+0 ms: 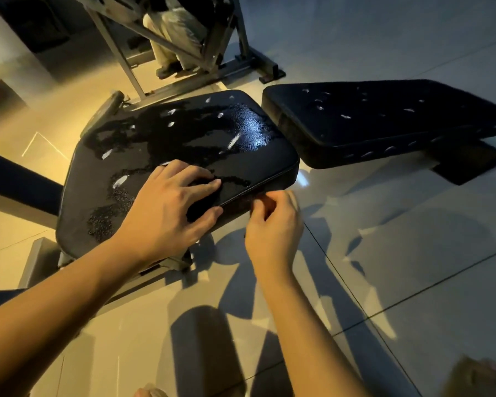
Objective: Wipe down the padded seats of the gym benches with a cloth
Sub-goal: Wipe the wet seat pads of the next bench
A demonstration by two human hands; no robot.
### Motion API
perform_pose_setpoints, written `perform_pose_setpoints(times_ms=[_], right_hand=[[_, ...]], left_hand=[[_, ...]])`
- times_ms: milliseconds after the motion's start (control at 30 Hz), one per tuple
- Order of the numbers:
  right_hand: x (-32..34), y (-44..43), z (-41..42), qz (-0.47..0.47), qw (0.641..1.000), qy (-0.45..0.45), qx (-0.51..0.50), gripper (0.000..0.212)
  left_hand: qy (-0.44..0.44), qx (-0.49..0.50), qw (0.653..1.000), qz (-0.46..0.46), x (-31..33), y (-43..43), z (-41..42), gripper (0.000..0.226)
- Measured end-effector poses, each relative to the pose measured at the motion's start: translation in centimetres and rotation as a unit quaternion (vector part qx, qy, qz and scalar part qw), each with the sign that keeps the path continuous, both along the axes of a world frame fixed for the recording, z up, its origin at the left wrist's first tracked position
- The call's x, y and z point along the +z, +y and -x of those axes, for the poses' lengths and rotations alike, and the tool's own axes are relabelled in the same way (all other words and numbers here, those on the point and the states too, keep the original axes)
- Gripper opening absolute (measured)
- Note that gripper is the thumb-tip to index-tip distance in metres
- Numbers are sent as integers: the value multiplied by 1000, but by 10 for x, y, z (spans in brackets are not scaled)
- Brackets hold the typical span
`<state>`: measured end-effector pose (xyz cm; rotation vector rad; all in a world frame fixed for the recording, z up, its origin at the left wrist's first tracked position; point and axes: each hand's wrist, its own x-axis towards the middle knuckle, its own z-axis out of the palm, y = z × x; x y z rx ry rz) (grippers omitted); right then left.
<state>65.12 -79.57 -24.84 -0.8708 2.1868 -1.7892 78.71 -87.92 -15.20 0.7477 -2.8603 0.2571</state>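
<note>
At the far left edge a dark padded roller (12, 181) juts in above the pale tiled floor (413, 253). Just right of it sits the near bench seat (184, 138), a black padded slab with blotchy glossy patches and scattered pale nicks across its top.

On the seat's near right corner lies the left hand (166, 207), palm down. Its fingers are spread a little and curved, and the thumb is tucked in towards them, so that finger and thumb close round a dark cloth (204, 204), a wad pressed against the padding. The cloth is nearly the same black as the seat, so its outline is hard to follow.

Just beside it, at the seat's stitched front edge, is the right hand (272, 224). Its fingers are curled tightly, with the tips up against the side of the pad; I cannot tell whether they pinch anything.

Behind the seat stands a grey machine frame (132, 64), with a person's legs (178, 38) in light trousers within it. Further right, close to the first seat but apart from it, lies a second black pad (384, 118), also flecked with pale nicks.
</note>
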Motion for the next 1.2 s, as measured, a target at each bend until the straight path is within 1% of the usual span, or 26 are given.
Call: perform_pose_setpoints(times_ms=[67,133,233,300,400,467,500,600,633,700,800,867,900,1000,1033,1100,1200], right_hand=[[6,5,-23,13,998,38,46,8],[0,2,-19,16,998,47,24,7],[-13,-9,17,-7,998,-35,-52,7],[-11,-8,20,-13,997,-50,-58,7],[6,-1,-11,8,1000,9,4,4],[8,1,-18,24,999,38,21,6],[4,-1,-10,22,999,36,8,6],[-8,-10,30,-6,998,-28,-51,9],[-9,-10,35,-7,998,-32,-58,9],[-3,-4,22,4,999,-3,-39,8],[4,1,-10,29,997,63,25,7],[1,-1,-7,31,996,81,24,7],[-3,-4,1,25,997,77,8,7],[-10,-9,29,6,999,6,-37,8],[-9,-8,31,3,999,-5,-42,8],[0,-4,21,6,999,9,-41,6],[8,3,-16,19,998,48,22,8]], left_hand=[[1,1,1000,2,-1,-1,0,57],[4,1,1000,-1,-1,-1,1,56],[0,0,1000,-4,-1,-1,1,54],[-1,0,1000,-4,-2,-1,0,54],[-1,6,1000,2,-2,-2,-1,56],[0,5,1000,-1,-2,-2,-1,56],[3,5,1000,-3,-2,-2,-1,56],[0,2,1000,-3,-2,-1,0,55],[0,1,1000,-3,-1,-1,0,55],[2,4,1000,-6,-1,-1,-1,56],[2,4,1000,-2,-2,-3,0,56],[5,4,1000,-6,-2,-2,0,55],[6,4,1000,-6,-1,-2,0,55],[1,3,1000,-6,-1,-1,0,55],[1,3,1000,-6,-1,-1,-1,56],[3,4,1000,-7,-1,0,-1,57],[4,5,1000,-6,-1,-2,0,57]])
